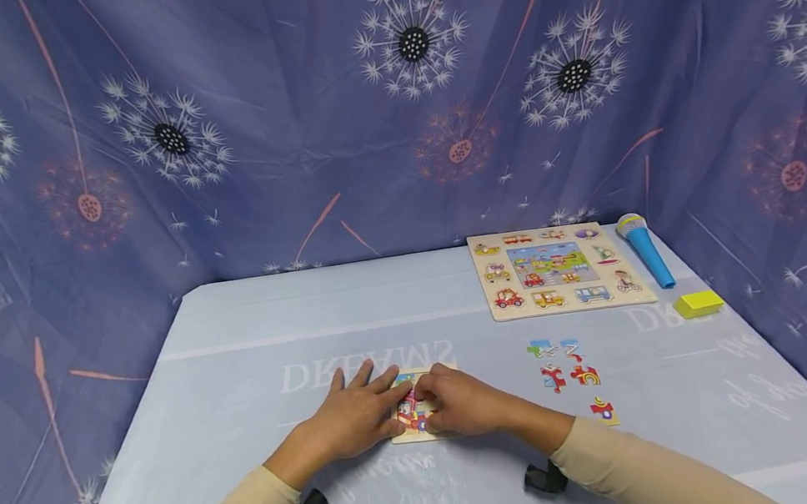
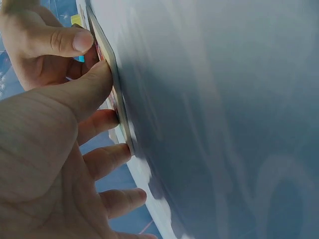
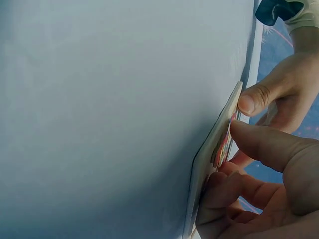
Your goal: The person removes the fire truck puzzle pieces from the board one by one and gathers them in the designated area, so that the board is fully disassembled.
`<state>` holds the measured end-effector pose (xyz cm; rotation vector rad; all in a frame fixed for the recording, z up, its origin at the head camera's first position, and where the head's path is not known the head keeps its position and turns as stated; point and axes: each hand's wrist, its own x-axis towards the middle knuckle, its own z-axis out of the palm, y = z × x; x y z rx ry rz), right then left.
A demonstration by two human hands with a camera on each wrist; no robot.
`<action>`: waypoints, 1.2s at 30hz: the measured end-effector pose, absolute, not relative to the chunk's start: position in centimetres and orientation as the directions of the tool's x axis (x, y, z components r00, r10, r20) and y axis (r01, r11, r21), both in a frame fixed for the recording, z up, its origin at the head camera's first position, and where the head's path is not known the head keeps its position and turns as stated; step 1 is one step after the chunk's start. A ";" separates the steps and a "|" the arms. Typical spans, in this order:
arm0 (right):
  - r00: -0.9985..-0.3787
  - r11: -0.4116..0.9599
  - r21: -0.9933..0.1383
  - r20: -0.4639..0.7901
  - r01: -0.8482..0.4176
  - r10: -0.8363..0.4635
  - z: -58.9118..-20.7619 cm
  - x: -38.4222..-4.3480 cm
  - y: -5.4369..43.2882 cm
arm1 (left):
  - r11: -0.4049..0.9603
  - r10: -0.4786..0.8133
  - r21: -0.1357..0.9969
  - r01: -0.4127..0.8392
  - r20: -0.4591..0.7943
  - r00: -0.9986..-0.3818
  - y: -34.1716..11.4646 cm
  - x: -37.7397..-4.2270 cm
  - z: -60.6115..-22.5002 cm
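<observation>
A small wooden jigsaw puzzle board (image 1: 399,437) with a bright red, green and blue picture lies on the table between the two hands. My left hand (image 1: 355,413) rests at its left side, fingers spread, with thumb and fingertips along the edge in the left wrist view. Over the board's right part, my right hand (image 1: 459,401) has its fingers curled and its thumb on the picture. Between that thumb and fingers, a red and yellow puzzle piece (image 3: 222,153) shows at the board's surface. The right hand hides much of the board.
Several loose puzzle pieces (image 1: 585,375) lie to the right of the hands. Behind them is a larger wooden vehicle picture board (image 1: 495,308). A blue toy microphone (image 1: 649,255) and a yellow block (image 1: 698,304) sit near the table's right edge. A patterned curtain (image 1: 328,127) hangs behind.
</observation>
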<state>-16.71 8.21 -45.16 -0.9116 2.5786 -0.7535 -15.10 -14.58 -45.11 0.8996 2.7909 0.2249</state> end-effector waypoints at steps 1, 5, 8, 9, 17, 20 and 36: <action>-0.756 0.665 -0.568 -0.110 -0.485 -0.646 -45.2 -16.8 8.2 | 0.804 0.589 0.202 0.559 -0.144 -0.796 -14.6 -15.1 -45.1; -0.782 0.694 -0.552 -0.117 -0.462 -0.613 -45.1 -16.8 8.3 | 0.805 0.587 0.204 0.556 -0.150 -0.795 -14.5 -15.1 -44.9; -0.797 0.714 -0.535 -0.118 -0.452 -0.592 -45.1 -16.6 8.7 | 0.806 0.587 0.203 0.555 -0.155 -0.795 -14.4 -15.1 -44.8; -0.797 0.714 -0.537 -0.121 -0.448 -0.591 -45.1 -16.5 8.8 | 0.808 0.585 0.201 0.555 -0.155 -0.796 -14.4 -15.1 -44.8; -0.746 0.653 -0.603 -0.139 -0.457 -0.651 -45.1 -15.6 9.4 | 0.810 0.582 0.200 0.551 -0.154 -0.799 -14.5 -14.9 -44.8; -0.749 0.656 -0.598 -0.135 -0.460 -0.648 -45.1 -15.5 9.4 | 0.809 0.583 0.201 0.552 -0.154 -0.798 -14.5 -14.8 -44.8; -0.775 0.695 -0.549 -0.129 -0.463 -0.619 -45.1 -15.2 9.4 | 0.807 0.585 0.203 0.554 -0.148 -0.797 -14.4 -14.8 -44.8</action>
